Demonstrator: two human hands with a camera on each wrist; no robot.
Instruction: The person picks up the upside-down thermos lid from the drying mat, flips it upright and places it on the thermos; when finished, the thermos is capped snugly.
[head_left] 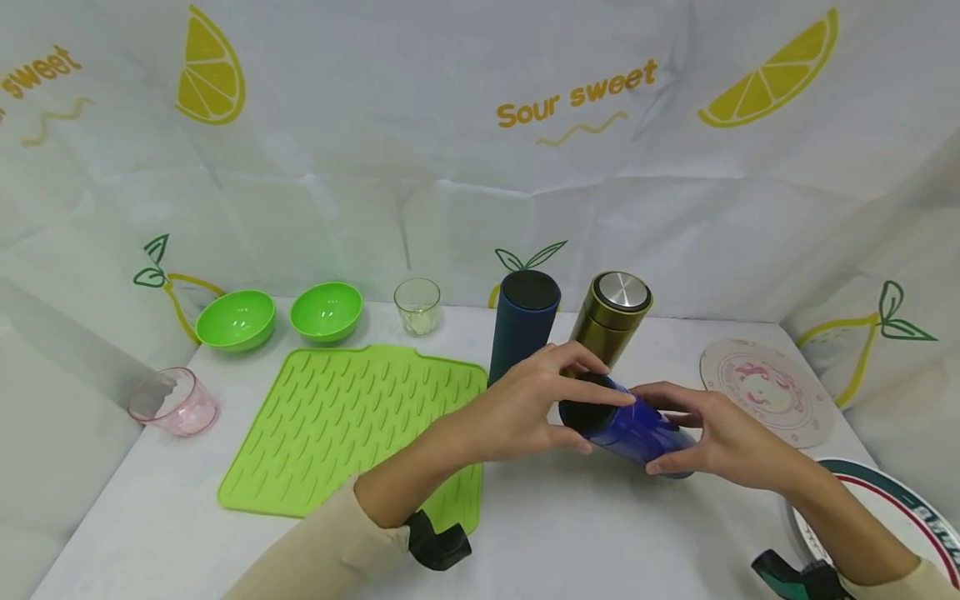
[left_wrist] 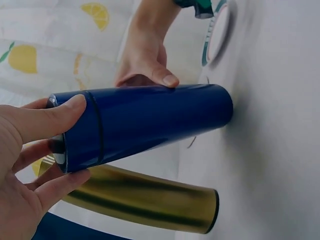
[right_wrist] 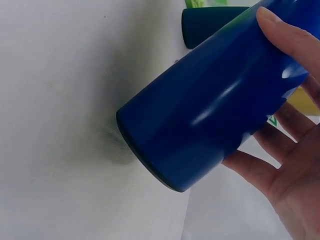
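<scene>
A shiny blue thermos bottle [head_left: 633, 435] leans over between both hands, its dark lid end toward the left and its base toward the right. My left hand [head_left: 525, 407] grips the lid end, with the thumb [left_wrist: 70, 112] on one side and fingers on the other. Around the lower body, my right hand [head_left: 712, 433] holds the bottle between thumb and fingers. The base edge [right_wrist: 150, 162] is close over the white table in the right wrist view. Just behind stand a gold thermos [head_left: 609, 329] with a silver-topped lid and a dark teal bottle [head_left: 521, 325].
A green drying mat [head_left: 345, 433] lies left of the hands. Behind it are two green bowls [head_left: 236, 321] and a clear glass [head_left: 417, 307]. A pink glass [head_left: 176, 404] tilts at far left. On the right are a pink-patterned round mat [head_left: 772, 387] and a rimmed white plate [head_left: 892, 492].
</scene>
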